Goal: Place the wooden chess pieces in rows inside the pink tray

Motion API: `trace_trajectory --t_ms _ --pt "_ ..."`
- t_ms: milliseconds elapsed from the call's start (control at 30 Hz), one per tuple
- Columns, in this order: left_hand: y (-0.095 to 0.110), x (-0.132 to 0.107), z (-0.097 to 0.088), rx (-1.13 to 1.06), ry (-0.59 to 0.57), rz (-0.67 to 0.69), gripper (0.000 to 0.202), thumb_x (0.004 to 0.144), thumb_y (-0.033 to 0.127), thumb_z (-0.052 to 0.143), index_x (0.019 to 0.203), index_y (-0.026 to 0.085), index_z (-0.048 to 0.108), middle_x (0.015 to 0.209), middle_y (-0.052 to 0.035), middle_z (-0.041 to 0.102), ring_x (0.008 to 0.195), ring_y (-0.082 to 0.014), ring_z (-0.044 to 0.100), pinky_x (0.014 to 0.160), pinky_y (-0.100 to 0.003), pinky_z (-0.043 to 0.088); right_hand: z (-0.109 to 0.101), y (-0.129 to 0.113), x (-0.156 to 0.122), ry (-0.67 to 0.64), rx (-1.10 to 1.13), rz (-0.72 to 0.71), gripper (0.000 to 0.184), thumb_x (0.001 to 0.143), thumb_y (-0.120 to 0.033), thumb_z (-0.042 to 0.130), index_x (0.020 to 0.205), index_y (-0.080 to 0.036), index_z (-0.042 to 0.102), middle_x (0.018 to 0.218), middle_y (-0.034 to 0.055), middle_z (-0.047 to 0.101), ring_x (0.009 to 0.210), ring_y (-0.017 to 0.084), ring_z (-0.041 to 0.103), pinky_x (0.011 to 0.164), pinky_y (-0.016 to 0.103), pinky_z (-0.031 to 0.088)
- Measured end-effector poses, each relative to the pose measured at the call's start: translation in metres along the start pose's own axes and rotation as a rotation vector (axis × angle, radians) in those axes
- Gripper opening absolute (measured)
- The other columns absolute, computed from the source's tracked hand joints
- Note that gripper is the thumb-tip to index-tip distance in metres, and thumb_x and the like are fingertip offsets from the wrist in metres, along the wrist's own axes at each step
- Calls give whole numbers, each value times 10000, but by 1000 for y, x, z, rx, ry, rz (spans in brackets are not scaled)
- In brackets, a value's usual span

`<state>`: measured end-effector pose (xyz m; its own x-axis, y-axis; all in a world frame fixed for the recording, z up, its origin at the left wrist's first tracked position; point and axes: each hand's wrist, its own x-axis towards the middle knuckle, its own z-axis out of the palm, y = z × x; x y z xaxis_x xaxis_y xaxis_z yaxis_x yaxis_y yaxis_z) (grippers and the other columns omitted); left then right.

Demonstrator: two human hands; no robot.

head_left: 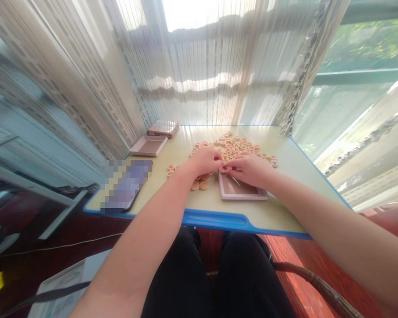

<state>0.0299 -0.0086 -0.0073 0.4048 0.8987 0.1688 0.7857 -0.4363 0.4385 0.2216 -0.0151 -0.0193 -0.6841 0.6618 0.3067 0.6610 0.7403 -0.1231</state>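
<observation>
The right hand (248, 171) grip is clamped on a round wooden chess piece (223, 169) at the corner of a shallow pink tray (243, 197). The left hand (202, 161) grip cannot be told. Most pieces (235, 148) remain heaped mid-way on the cream worktop (215, 219), behind the tray.

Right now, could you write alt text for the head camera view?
A person's left hand and right hand reach over round wooden Chinese chess pieces and a shallow pink tray on a pale desk, before curtained windows.
</observation>
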Motion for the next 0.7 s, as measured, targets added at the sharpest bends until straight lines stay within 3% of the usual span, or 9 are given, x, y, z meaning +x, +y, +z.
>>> trace_trajectory --t_ms 200,700 --pt "-1 0 0 -14 10 -49 237 680 255 501 698 157 717 558 0 617 572 -139 541 538 -242 383 -4 -4 1 -9 26 38 254 862 -346 537 941 -240 754 891 47 737 889 232 615 794 336 448" --pt "-2 0 1 19 25 2 238 684 270 508 684 153 716 560 -3 608 569 -136 517 551 -255 366 -1 -6 3 -16 63 62 252 863 -363 536 942 -262 753 876 42 726 840 204 618 739 299 440"
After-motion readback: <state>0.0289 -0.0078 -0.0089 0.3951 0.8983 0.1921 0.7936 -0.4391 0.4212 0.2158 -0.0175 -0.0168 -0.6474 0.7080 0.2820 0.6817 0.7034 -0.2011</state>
